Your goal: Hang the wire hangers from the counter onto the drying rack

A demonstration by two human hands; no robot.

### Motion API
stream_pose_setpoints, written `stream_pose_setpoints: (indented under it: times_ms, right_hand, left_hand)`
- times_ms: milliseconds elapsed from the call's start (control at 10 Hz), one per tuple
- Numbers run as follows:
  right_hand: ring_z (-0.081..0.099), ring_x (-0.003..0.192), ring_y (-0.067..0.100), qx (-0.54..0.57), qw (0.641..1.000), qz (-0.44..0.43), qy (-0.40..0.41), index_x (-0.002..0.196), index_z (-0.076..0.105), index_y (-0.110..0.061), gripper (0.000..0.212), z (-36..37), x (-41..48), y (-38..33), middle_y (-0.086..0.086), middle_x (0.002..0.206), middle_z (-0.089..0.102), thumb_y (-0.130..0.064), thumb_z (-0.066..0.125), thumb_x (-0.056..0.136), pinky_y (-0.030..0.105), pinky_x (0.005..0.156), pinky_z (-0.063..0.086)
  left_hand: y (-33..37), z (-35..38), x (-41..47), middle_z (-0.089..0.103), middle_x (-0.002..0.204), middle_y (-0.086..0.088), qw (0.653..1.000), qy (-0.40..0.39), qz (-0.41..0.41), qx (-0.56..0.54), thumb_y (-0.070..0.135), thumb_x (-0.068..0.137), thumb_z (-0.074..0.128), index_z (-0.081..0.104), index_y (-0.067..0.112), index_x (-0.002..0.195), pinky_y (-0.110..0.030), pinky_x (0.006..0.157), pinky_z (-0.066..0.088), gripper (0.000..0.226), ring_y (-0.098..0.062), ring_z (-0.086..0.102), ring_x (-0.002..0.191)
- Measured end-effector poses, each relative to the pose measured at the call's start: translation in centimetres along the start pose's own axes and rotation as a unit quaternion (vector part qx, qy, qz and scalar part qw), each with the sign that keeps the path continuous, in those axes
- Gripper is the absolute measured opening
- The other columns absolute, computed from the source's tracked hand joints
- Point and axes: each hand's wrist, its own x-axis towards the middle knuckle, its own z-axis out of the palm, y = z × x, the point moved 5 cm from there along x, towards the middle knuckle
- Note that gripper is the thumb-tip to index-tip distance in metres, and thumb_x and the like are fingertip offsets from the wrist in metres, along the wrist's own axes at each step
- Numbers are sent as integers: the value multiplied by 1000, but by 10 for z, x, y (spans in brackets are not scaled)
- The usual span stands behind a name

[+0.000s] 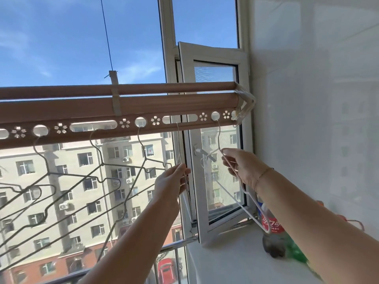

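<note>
A brown drying rack (102,107) with round holes and flower cut-outs runs across the view at head height. Three grey wire hangers (96,175) hang from its holes on the left. My left hand (173,184) pinches a white wire hanger (178,144) whose hook sits in the long slot above. My right hand (243,168) grips another white wire hanger (238,203), its hook in the round hole near the rack's right end; its lower bar slants down toward the sill.
An open white window sash (213,64) stands just behind both hands. On the white sill (229,253) at lower right lie a red-labelled bottle (271,224) and a green bottle (295,249). A white wall (317,99) closes the right side.
</note>
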Motion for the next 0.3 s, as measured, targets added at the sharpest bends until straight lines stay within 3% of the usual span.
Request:
stream_pose_setpoints:
  times_ms: [200, 300]
  right_hand:
    - [48, 86, 12, -82, 990, -111, 12, 111, 59, -15, 25, -1, -21, -23, 0, 93, 55, -18, 58, 86, 21, 67, 36]
    - [50, 86, 9, -114, 978, -174, 17, 116, 58, -13, 29, 0, -36, -37, 5, 104, 56, -16, 58, 87, 19, 68, 39]
  left_hand:
    - [0, -14, -21, 67, 93, -1, 999, -12, 35, 17, 24, 87, 64, 68, 15, 102, -30, 79, 44, 18, -18, 57, 91]
    - [3, -24, -38, 68, 101, -4, 998, 3, 59, 34, 24, 86, 65, 68, 21, 94, -33, 86, 45, 10, -19, 58, 95]
